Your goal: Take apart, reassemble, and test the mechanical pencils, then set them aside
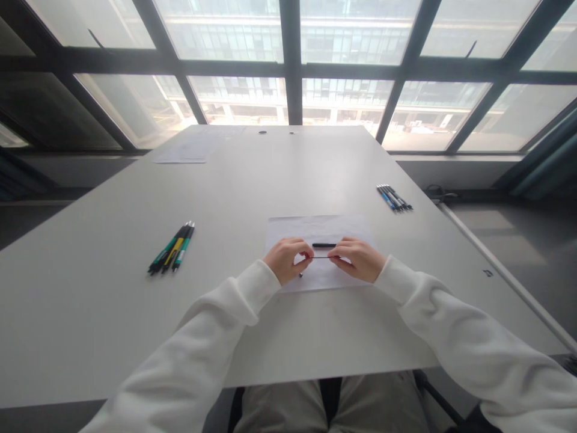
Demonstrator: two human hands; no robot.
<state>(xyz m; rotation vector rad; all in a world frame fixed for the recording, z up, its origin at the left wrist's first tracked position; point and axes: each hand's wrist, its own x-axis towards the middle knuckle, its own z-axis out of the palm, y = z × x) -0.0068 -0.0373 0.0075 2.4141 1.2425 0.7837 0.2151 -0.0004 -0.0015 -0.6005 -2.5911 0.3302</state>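
- Head view: the left hand (285, 260) and the right hand (358, 258) are close together over a white sheet of paper (315, 231) in the middle of the tabletop (112, 300).
- Both hands are curled, and their fingertips pinch the two ends of a thin dark rod (320, 257), which may be a pen refill. It is very thin and lies level between the hands, just above the paper.
- A short black pen piece (323, 245) lies on the paper just behind the rod, between the two hands.
- A tiny dark bit (300, 275) lies on the paper beside the left hand. It is too small to tell what it is.
- Three pens (172, 254) lie side by side on the tabletop, well to the left. They are green and yellow with black parts.
- A bunch of dark and blue pens (393, 198) lies far off to the right.
- More paper sheets (193, 147) lie at the far left end of the tabletop, near the window (288, 54).
- No writing or labels on the pens or paper can be read.
- Both arms have white sleeves (451, 325).
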